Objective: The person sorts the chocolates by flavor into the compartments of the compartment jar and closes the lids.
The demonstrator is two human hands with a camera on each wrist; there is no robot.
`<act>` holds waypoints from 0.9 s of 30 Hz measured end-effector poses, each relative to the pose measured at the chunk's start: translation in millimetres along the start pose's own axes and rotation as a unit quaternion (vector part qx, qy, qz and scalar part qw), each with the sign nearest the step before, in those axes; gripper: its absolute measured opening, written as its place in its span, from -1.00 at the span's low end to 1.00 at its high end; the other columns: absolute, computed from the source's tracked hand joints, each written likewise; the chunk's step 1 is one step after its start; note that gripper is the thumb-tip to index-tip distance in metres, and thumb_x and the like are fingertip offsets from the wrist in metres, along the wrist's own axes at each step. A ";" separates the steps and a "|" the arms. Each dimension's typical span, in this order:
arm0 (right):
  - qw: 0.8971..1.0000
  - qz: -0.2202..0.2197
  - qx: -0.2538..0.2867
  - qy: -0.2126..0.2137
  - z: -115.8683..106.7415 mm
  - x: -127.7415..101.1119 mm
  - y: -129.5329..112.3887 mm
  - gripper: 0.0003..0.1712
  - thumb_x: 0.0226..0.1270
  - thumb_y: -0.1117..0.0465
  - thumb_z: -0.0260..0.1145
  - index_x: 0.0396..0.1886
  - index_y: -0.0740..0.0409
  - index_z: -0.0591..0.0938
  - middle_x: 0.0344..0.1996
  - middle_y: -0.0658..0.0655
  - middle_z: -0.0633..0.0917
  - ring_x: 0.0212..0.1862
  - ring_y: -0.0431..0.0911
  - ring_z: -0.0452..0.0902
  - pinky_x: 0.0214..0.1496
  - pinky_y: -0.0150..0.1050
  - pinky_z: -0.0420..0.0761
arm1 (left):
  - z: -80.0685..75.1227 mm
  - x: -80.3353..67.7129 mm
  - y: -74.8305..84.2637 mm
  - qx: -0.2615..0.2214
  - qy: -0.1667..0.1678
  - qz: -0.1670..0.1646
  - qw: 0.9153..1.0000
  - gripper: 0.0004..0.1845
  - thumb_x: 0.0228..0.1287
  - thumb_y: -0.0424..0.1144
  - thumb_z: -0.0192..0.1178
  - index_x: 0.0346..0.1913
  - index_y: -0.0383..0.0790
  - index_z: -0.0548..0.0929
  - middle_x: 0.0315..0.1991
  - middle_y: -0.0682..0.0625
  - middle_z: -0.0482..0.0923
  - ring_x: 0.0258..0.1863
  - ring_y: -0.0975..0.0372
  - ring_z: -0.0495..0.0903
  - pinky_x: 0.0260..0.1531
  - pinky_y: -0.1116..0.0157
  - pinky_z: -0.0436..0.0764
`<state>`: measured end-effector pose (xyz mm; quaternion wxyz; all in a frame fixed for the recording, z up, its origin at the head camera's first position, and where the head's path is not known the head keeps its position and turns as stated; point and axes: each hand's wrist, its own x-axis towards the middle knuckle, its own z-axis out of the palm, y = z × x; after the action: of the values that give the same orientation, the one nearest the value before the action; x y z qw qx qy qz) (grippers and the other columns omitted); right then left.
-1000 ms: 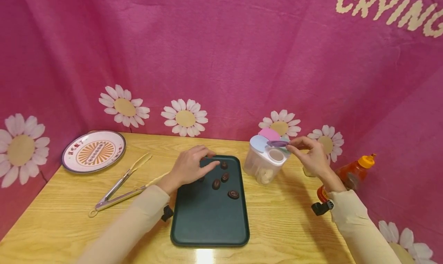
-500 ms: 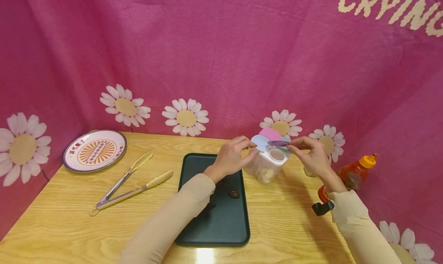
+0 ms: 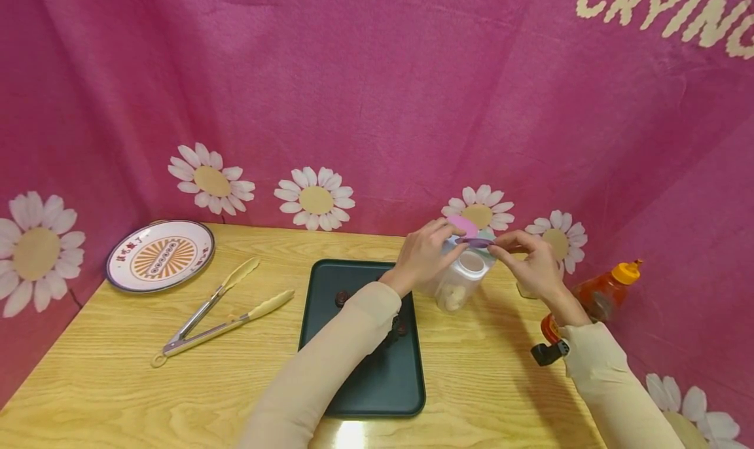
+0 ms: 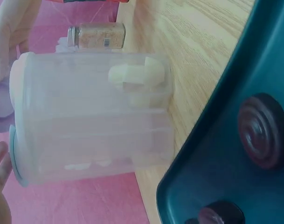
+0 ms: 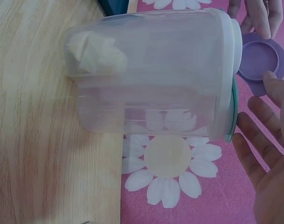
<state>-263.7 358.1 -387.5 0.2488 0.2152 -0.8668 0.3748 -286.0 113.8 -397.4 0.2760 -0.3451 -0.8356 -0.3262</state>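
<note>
A clear plastic container [image 3: 458, 284] with pastel flap lids stands on the wooden table just right of the dark green tray [image 3: 353, 377]. It holds pale pieces [image 5: 96, 52]. My left hand [image 3: 443, 241] reaches across the tray and grips the container's top by the pink flap [image 3: 465, 225]. My right hand [image 3: 492, 246] pinches the raised purple flap [image 3: 474, 243], seen round and open in the right wrist view [image 5: 259, 58]. Dark chocolate cookies [image 3: 342, 298] lie on the tray, one close up in the left wrist view [image 4: 264, 131]. My left sleeve hides the others.
Metal tongs with cream tips [image 3: 219, 313] lie left of the tray. A patterned plate [image 3: 160, 256] sits at the back left. An orange-capped sauce bottle [image 3: 591, 297] and a small spice jar [image 4: 96, 36] stand right of the container. Pink flowered cloth walls the table.
My left hand left the cookies on the tray and moved right to the container's top. The right hand stayed on the purple flap.
</note>
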 end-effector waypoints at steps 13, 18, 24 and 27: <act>0.998 -0.066 -0.009 0.005 -1.1 -14.6 -3.9 -0.70 0.08 0.55 0.57 -0.21 0.18 0.83 -0.23 0.19 0.82 -0.18 -0.40 0.66 -0.10 -0.59 0.62 | -4.9 -6.3 3.3 -0.009 -0.104 0.026 0.994 -0.75 0.51 -0.07 0.29 0.08 -0.05 0.79 0.02 0.08 0.76 0.02 0.29 0.72 -0.04 0.42 0.70; 0.997 -0.073 -0.013 -0.002 -1.4 -20.8 -5.1 -0.67 0.08 0.53 0.57 -0.19 0.14 0.84 -0.19 0.15 0.83 -0.11 -0.48 0.63 -0.07 -0.62 0.60 | -3.9 -11.8 1.8 0.011 -0.103 0.058 0.993 -0.76 0.48 -0.05 0.32 0.06 -0.04 0.80 0.02 0.07 0.76 -0.04 0.30 0.71 -0.15 0.48 0.67; 0.997 -0.081 -0.017 -0.013 2.3 -28.1 -3.8 -0.67 0.06 0.51 0.60 -0.19 0.11 0.85 -0.14 0.13 0.81 0.00 -0.45 0.54 -0.05 -0.60 0.57 | -0.2 -18.1 -1.4 0.029 -0.096 0.099 0.990 -0.75 0.44 -0.05 0.36 0.04 -0.05 0.83 -0.01 0.07 0.76 -0.04 0.30 0.69 -0.03 0.49 0.67; 0.996 -0.085 -0.014 -0.013 4.1 -30.8 -3.8 -0.66 0.04 0.51 0.61 -0.19 0.10 0.86 -0.13 0.12 0.80 0.00 -0.41 0.55 -0.05 -0.58 0.59 | 2.1 -20.8 -1.5 0.033 -0.086 0.109 0.990 -0.75 0.42 -0.06 0.38 0.03 -0.05 0.84 -0.01 0.07 0.75 -0.01 0.29 0.68 0.04 0.47 0.66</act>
<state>-238.5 358.4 -406.2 0.2711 0.2893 -0.8540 0.3370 -275.0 106.3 -413.6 0.2480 -0.4515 -0.8241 -0.2358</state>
